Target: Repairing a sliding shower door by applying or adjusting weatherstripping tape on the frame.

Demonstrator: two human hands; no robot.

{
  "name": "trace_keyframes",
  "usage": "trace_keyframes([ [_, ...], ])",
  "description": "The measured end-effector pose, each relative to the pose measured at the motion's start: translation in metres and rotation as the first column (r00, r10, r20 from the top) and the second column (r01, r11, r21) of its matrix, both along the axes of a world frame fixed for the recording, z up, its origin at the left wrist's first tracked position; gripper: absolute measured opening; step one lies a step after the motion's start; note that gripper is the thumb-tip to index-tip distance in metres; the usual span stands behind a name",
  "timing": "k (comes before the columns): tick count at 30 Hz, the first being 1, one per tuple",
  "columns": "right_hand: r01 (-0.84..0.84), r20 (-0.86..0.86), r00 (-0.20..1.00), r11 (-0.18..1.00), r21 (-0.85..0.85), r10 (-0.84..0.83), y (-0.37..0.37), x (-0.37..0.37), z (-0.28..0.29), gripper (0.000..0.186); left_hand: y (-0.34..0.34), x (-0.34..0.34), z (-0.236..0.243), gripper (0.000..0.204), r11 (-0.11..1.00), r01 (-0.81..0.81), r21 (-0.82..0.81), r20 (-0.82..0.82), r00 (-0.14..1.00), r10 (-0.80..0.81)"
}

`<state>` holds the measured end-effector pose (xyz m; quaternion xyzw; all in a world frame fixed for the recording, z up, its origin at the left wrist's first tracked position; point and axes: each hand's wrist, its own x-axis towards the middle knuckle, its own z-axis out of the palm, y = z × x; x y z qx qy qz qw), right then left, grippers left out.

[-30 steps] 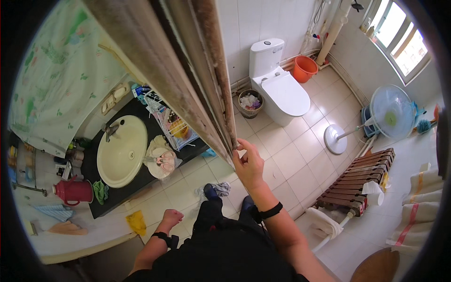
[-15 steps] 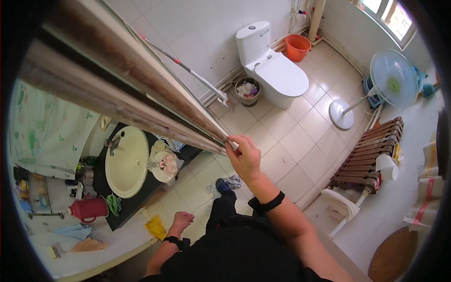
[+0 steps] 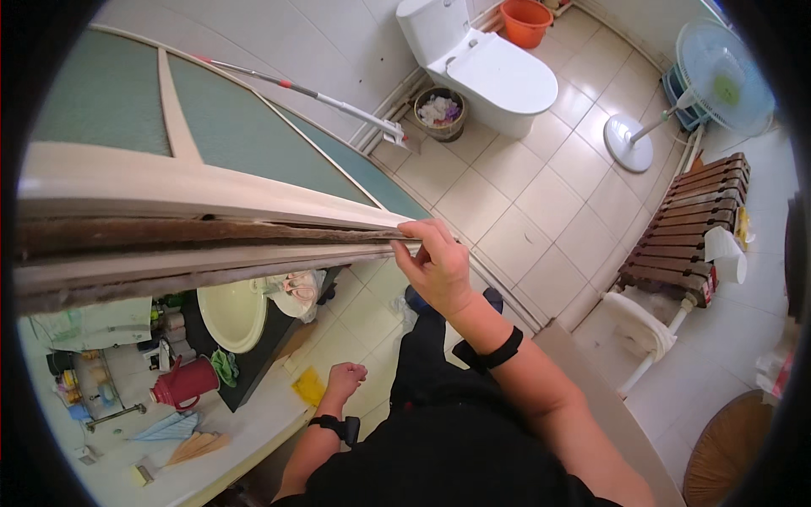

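My right hand (image 3: pixel 438 269) is closed on the edge of a cream-framed door (image 3: pixel 110 173) with green panels. Thumb and fingers pinch its end, and the worn, dirty top edges stretch from there to the left rim of the view. My left hand (image 3: pixel 345 380) hangs low by my body, fingers curled in, with nothing visible in it. Nearest to that hand, a yellow cloth (image 3: pixel 309 387) lies on the floor. Part of the cream washbasin (image 3: pixel 232 317) is hidden behind the door.
Ahead are a white toilet (image 3: pixel 498 72), a waste bin (image 3: pixel 440 114), an orange bucket (image 3: pixel 525 24) and a long-handled mop (image 3: pixel 338 106). A standing fan (image 3: pixel 629 142) and a brown radiator (image 3: pixel 688 224) are on the right. A red thermos jug (image 3: pixel 187 382) stands left by the dark counter (image 3: pixel 253 376).
The door has turned, its far part coming nearer, and its green panels now show while more of the basin is covered. My right hand still grips its edge; my feet have shifted.
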<state>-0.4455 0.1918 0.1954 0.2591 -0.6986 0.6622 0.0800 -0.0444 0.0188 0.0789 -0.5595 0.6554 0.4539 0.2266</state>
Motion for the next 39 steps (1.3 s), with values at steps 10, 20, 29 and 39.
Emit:
trace_keyframes([
  [10,0.013,-0.025,1.000,0.998,-0.060,-0.014,-0.012,-0.003,0.008,0.032,0.005,-0.022,0.005,0.020,0.999,0.036,0.012,0.041,0.999,-0.037],
  [20,0.022,-0.125,0.991,0.985,-0.173,-0.044,-0.016,-0.009,-0.006,0.036,0.002,-0.031,-0.002,0.024,0.994,0.094,0.050,0.018,0.995,-0.095],
  [29,0.091,-0.173,0.977,0.978,-0.185,-0.123,-0.025,-0.007,-0.019,0.038,-0.001,-0.042,-0.013,0.031,0.976,0.205,0.068,0.051,0.977,-0.209],
  [39,0.122,-0.199,0.966,0.969,-0.216,-0.166,-0.031,-0.003,-0.023,0.035,-0.008,-0.077,-0.010,0.031,0.915,0.400,0.044,0.026,0.915,-0.402],
])
